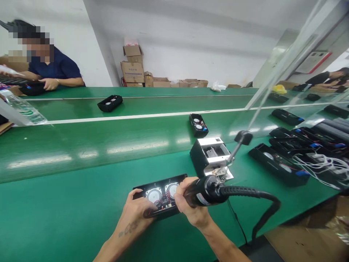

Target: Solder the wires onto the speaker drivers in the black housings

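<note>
The left hand (141,209) presses down on the black speaker case (160,194) near the front edge of the green table (68,196); the right hand (191,205) grasps an electric screwdriver (207,191) over it. The tip could slip and scratch one of the two round speakers (154,195) if the case shifts. Two more open cases (110,103) lie further on the belt.
</note>
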A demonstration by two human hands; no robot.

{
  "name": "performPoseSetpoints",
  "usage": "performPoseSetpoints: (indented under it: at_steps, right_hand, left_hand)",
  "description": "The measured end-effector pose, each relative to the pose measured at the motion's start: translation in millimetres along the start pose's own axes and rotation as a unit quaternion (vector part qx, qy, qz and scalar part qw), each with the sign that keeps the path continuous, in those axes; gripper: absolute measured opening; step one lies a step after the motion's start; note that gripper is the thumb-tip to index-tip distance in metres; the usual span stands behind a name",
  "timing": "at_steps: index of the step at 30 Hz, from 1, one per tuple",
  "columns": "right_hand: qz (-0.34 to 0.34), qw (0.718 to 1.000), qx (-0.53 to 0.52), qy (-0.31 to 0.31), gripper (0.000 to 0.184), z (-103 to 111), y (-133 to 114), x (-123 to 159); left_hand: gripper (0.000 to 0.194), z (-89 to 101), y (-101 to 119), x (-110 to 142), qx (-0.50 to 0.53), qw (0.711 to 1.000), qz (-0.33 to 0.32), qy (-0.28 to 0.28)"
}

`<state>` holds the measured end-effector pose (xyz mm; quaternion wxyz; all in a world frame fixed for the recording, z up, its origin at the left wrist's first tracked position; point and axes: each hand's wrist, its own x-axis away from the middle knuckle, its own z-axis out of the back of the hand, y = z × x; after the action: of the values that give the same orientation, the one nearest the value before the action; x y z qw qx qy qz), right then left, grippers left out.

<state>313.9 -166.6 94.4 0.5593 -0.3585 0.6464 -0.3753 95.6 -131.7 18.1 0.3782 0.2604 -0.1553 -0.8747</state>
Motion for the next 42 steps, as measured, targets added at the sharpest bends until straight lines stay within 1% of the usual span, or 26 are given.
performPoseSetpoints:
  at_steps: [2, 4, 6, 7, 9, 10, 11, 12, 13, 14, 15, 17, 18, 20, 22, 23, 25, 27, 29, 31, 33, 37, 42]
  right_hand:
    - [0.003, 0.999, 0.029, 0.022, 0.019, -5, 0, 2]
    - [0.0, 0.999, 0.029, 0.03, 0.021, -5, -3, 3]
    - [-0.006, 0.998, -0.003, 0.055, 0.026, 4, -11, -1]
    - [-0.004, 0.996, -0.019, 0.087, 0.028, 14, -16, -5]
    - [0.021, 0.981, -0.015, 0.194, 0.033, 44, -29, -17]
    - [0.039, 0.967, 0.008, 0.252, 0.034, 61, -35, -24]
    - [0.061, 0.95, 0.052, 0.303, 0.036, 80, -38, -32]
    - [0.08, 0.931, 0.104, 0.34, 0.037, 97, -40, -39]
    - [0.088, 0.917, 0.144, 0.361, 0.037, 112, -39, -45]
    - [0.092, 0.907, 0.177, 0.37, 0.037, 125, -36, -49]
    - [0.09, 0.904, 0.197, 0.369, 0.037, 135, -32, -52]
    - [0.081, 0.912, 0.211, 0.344, 0.034, 144, -25, -53]
    - [0.072, 0.92, 0.21, 0.323, 0.033, 144, -23, -52]
    - [0.04, 0.946, 0.174, 0.27, 0.033, 134, -23, -45]
    - [0.005, 0.973, 0.079, 0.215, 0.035, 111, -28, -36]
    - [-0.004, 0.981, 0.016, 0.192, 0.035, 96, -31, -31]
    - [0.0, 0.984, -0.097, 0.151, 0.033, 60, -35, -22]
    - [0.007, 0.981, -0.16, 0.109, 0.029, 25, -35, -14]
    - [-0.001, 0.981, -0.185, 0.065, 0.029, -4, -30, -10]
    - [-0.025, 0.981, -0.187, 0.038, 0.03, -23, -22, -7]
    - [-0.045, 0.982, -0.181, 0.029, 0.032, -33, -14, -6]
    - [-0.048, 0.985, -0.164, 0.012, 0.033, -40, -2, -6]
    - [-0.036, 0.991, -0.125, -0.013, 0.029, -45, 4, -7]
  left_hand:
    - [0.015, -1.1, -3, 0, -0.008, 1.0, -0.008, 0.002]
    - [0.012, -2.0, -7, 1, -0.022, 1.0, -0.013, 0.007]
    - [0.009, -2.3, -11, 1, -0.034, 0.999, -0.028, 0.024]
    - [0.009, -2.2, -12, 1, -0.038, 0.998, -0.038, 0.033]
    - [0.013, -1.7, -12, 1, -0.045, 0.997, -0.049, 0.044]
    - [0.016, -1.4, -11, 1, -0.049, 0.997, -0.048, 0.044]
    - [0.018, -1.4, -9, 0, -0.055, 0.997, -0.042, 0.04]
    - [0.019, -1.5, -6, -1, -0.061, 0.997, -0.033, 0.035]
    - [0.019, -2.0, -3, -3, -0.067, 0.997, -0.026, 0.034]
    - [0.018, -2.6, -1, -5, -0.072, 0.997, -0.021, 0.036]
    - [0.016, -3.4, 1, -7, -0.076, 0.996, -0.016, 0.04]
    - [0.016, -4.8, 4, -11, -0.077, 0.996, -0.022, 0.047]
    - [0.017, -5.4, 4, -13, -0.073, 0.996, -0.031, 0.046]
    - [0.02, -6.3, 5, -14, -0.064, 0.996, -0.037, 0.044]
    - [0.021, -7.5, 8, -13, -0.056, 0.997, -0.014, 0.046]
    - [0.022, -8.2, 10, -13, -0.052, 0.997, 0.004, 0.048]
    - [0.022, -9.7, 14, -11, -0.035, 0.998, 0.031, 0.044]
    - [0.022, -10.7, 17, -10, -0.013, 0.998, 0.045, 0.037]
    - [0.023, -10.8, 19, -10, 0.003, 0.998, 0.057, 0.037]
    - [0.023, -9.6, 20, -11, 0.013, 0.997, 0.065, 0.037]
    - [0.021, -7.3, 22, -12, 0.025, 0.997, 0.071, 0.024]
    - [0.021, -2.4, 27, -13, 0.053, 0.995, 0.087, -0.005]
    - [0.015, 0.8, 31, -15, 0.066, 0.994, 0.091, -0.002]
